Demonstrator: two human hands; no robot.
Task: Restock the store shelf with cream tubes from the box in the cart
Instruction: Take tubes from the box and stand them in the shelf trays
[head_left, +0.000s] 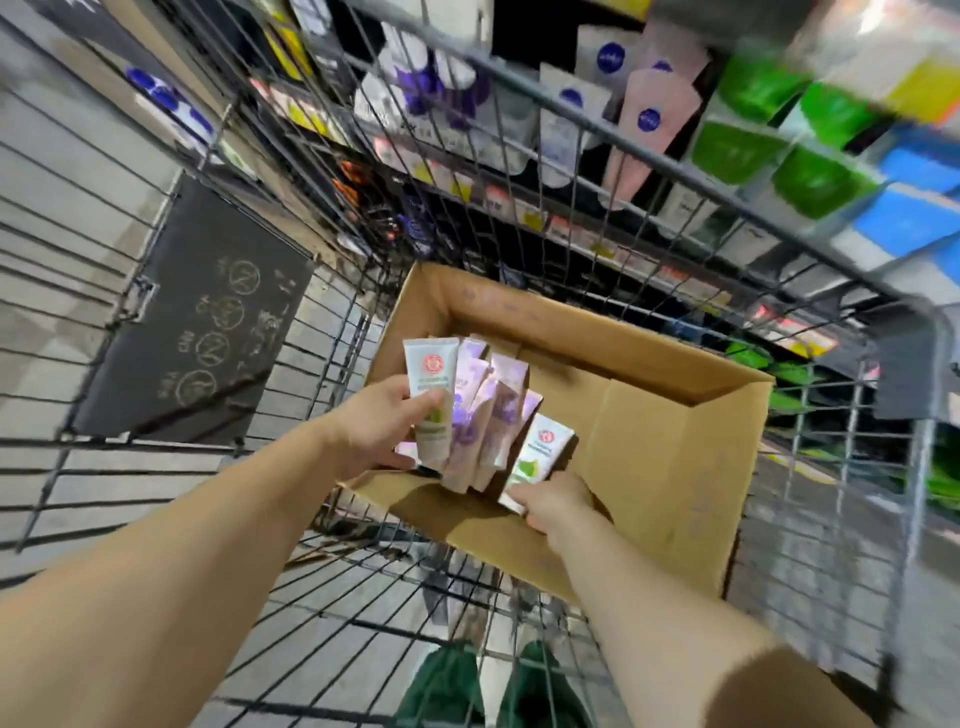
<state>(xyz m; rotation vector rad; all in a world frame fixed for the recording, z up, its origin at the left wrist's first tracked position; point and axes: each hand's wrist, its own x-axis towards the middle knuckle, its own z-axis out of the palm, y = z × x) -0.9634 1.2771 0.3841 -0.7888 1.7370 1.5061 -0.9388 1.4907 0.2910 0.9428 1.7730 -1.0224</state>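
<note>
I've got my left hand (379, 431) gripping a fan of cream tubes (470, 410) over the box (670, 447) in the cart (675, 166), right hand (553, 501) fingers pinching one more tube (537, 457) — still loading up, nothing on the shelf (597, 244) yet afaict.

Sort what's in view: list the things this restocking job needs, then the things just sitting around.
Job: left hand gripping a tube bundle; right hand gripping a green-leaf tube; cardboard box; cart; store shelf.
Idle: black sign panel; green shoes.
</note>
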